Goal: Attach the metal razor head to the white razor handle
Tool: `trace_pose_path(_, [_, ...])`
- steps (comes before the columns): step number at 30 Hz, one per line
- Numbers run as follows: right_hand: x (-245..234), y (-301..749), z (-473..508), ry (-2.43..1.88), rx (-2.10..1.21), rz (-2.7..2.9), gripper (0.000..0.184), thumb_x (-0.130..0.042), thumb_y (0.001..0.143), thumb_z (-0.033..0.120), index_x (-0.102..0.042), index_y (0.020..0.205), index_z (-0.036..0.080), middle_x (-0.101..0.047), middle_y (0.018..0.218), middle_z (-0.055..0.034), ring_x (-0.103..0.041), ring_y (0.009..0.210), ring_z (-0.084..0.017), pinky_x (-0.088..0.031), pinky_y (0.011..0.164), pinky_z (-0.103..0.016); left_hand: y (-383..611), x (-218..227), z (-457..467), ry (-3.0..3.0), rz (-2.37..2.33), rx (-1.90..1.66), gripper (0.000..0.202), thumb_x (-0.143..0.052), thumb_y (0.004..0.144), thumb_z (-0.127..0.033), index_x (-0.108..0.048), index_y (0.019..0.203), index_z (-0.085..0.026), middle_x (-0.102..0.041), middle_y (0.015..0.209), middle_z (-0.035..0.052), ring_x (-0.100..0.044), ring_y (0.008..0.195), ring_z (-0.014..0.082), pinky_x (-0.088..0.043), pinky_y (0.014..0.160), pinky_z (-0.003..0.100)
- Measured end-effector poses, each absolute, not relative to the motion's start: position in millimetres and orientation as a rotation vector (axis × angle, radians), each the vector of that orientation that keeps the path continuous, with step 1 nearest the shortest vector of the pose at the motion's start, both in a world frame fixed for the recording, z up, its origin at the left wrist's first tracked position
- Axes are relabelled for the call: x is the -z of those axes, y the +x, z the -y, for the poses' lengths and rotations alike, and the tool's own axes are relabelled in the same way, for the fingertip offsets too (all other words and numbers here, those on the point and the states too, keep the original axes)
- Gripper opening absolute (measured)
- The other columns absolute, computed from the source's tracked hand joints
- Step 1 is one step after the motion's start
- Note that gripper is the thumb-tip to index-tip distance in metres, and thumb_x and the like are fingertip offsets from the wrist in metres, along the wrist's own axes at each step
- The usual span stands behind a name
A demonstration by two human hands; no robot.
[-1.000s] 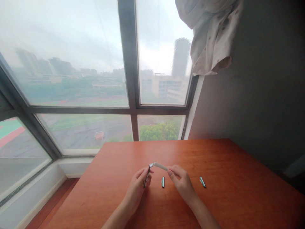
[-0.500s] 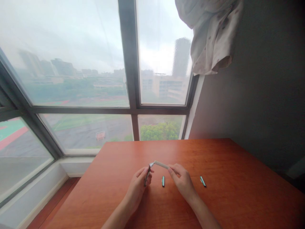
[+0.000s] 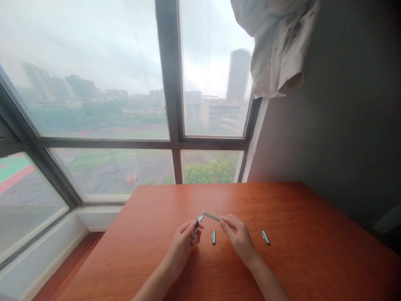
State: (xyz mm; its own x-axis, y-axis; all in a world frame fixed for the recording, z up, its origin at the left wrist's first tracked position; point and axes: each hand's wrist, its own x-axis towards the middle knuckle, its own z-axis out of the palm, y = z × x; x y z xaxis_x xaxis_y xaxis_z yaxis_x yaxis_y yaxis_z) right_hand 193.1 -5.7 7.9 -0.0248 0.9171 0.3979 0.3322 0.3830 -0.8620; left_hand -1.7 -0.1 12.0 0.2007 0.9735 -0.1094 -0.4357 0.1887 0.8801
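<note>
My left hand (image 3: 182, 242) is closed around a dark razor handle (image 3: 194, 232), tilted so that its silver head end (image 3: 200, 218) points up and right. Between the thumb and fingers of my right hand (image 3: 238, 235) is a pale, slim stick with a rounded end (image 3: 211, 216); its exact kind I cannot make out. The stick's far tip is at the silver end, touching or very close to it. Below the stick, a green, white and black razor cartridge (image 3: 213, 237) lies on the table between my hands. Another razor cartridge (image 3: 265, 237) lies right of my right hand.
A reddish-brown wooden table (image 3: 175, 198) spreads under both hands. Its far edge is near a large window with a dark frame (image 3: 174, 125). A light spotted curtain (image 3: 277, 62) hangs at upper right by a grey wall (image 3: 328, 125).
Both hands keep their holds. The silver end and the stick's tip have shifted very slightly relative to each other; the view has also moved a little.
</note>
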Motion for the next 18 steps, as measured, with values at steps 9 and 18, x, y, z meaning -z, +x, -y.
trace_pose_path(9, [-13, 191, 10, -1.131, -0.775, 1.565, 0.037, -0.049, 0.089, 0.047, -0.071, 0.091, 0.017, -0.063, 0.077, -0.0042, -0.058, 0.074, -0.019, -0.045, 0.067, -0.026, -2, -12, -2, 0.753, -0.776, -1.157, 0.039, -0.075, 0.067, -0.048, -0.067, 0.080, -0.012, -0.044, 0.056, -0.0039, -0.036, 0.050, 0.0070, -0.025, 0.049, 0.020])
trace_pose_path(18, [-5, 193, 6, -1.193, -0.697, 1.583, 0.036, -0.049, 0.090, 0.044, -0.071, 0.093, 0.017, -0.065, 0.078, -0.0057, -0.059, 0.075, -0.020, -0.044, 0.066, -0.026, -4, -10, -4, 0.765, -0.822, -1.122, 0.041, -0.075, 0.066, -0.049, -0.066, 0.082, -0.013, -0.045, 0.055, -0.0048, -0.034, 0.046, 0.0055, -0.022, 0.045, 0.019])
